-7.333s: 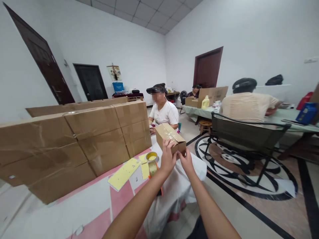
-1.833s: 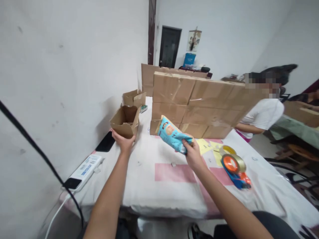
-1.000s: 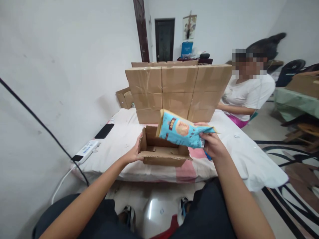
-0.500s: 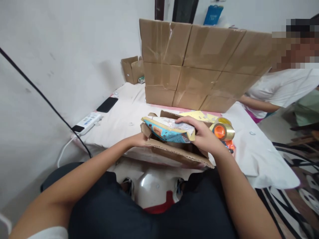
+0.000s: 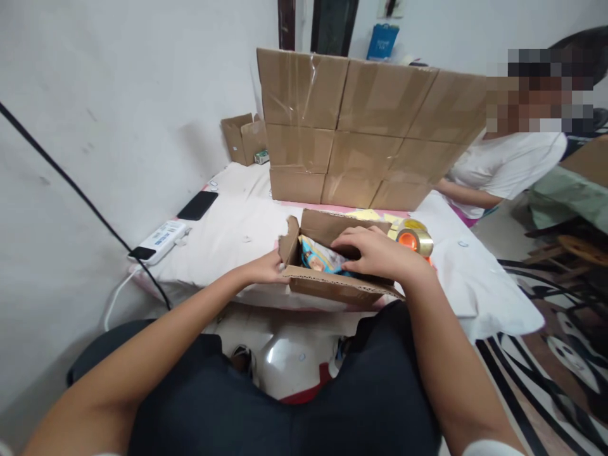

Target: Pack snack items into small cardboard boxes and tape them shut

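1. The open-topped box (image 5: 332,293) sat in the middle of the frame at the near edge of the cloth-covered counter (image 5: 242,218), just above the wearer's lap, likely so that both forearms could reach it without stretching.
2. Its mouth faced up and its long flaps stood out from the rim, leaving a gap for the blue packet (image 5: 317,258), which lay tilted inside, its left end showing and its right end under the fingers.
3. The left hand (image 5: 266,267) was closed around the box's left end, seemingly to keep it from sliding; its far fingers were mostly hidden behind the cardboard.
4. The right hand (image 5: 373,254) reached in over the right part of the mouth, half open, palm down, fingers bent and thumb apart, touching the packet. Whether it pinched the packet or merely pressed it could not be told, since the hand covered the contact.
5. The forearms came in from the lower left and lower right, the left one lying lower and flatter, the right one rising steeply before bending in at the wrist.
6. Tape rolls (image 5: 424,243) lay just beyond the right wrist, probably for easy reach, while the stacked cartons (image 5: 368,104) stood farther back, out of the arms' way.
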A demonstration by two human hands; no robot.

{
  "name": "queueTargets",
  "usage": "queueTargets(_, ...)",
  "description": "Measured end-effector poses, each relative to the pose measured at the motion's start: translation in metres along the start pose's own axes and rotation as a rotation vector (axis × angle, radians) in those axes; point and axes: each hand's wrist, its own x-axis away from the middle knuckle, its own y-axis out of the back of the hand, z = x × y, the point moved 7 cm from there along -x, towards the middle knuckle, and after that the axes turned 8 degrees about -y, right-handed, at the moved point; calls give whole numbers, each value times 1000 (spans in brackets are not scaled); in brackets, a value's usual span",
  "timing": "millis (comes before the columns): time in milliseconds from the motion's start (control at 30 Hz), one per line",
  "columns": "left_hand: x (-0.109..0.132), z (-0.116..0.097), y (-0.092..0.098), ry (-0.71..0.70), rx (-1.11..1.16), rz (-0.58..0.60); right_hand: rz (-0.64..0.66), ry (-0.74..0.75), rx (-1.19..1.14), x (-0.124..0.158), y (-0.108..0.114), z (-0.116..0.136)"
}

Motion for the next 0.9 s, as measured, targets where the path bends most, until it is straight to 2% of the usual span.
queueTargets(100, 7, -10, 2, -73, 9, -42, -128, 19, -116, 16, 18, -6)
queueTargets(233, 19, -26, 2, -155, -76, -40, -537, -39, -233, 56, 52, -28)
queueTargets(267, 21, -29, 1, -158, -106, -30, -599, -75, -240, 65, 55, -35)
queueTargets(300, 23, -30, 0, -156, -130, -25, -603, -113, -249, 70, 55, -42)
queueTargets(333, 24, -31, 0, -146, -145, -27, -548, -145, -264, 70, 50, -48)
queueTargets(467, 20, -33, 2, -65, -175, -71, -92, -140, -352, 55, 9, -56)
queueTargets(533, 18, -34, 5, -15, -176, -112, -8, -132, -399, 48, -3, -58)
queueTargets(567, 17, -35, 6, 4, -168, -136, -51, -163, -422, 45, -3, -61)
queueTargets(600, 16, -36, 7, 17, -155, -161, -156, -219, -448, 44, 2, -68)
queueTargets(700, 16, -38, 7, 22, -105, -220, -594, -391, -547, 53, 22, -91)
queueTargets(733, 17, -37, 7, 25, -97, -238, -677, -409, -587, 55, 26, -95)
queueTargets(767, 17, -35, 6, 29, -91, -256, -698, -402, -629, 55, 26, -97)
queueTargets(900, 18, -24, 6, 40, 51, -363, -595, -317, -684, 47, 22, -91)
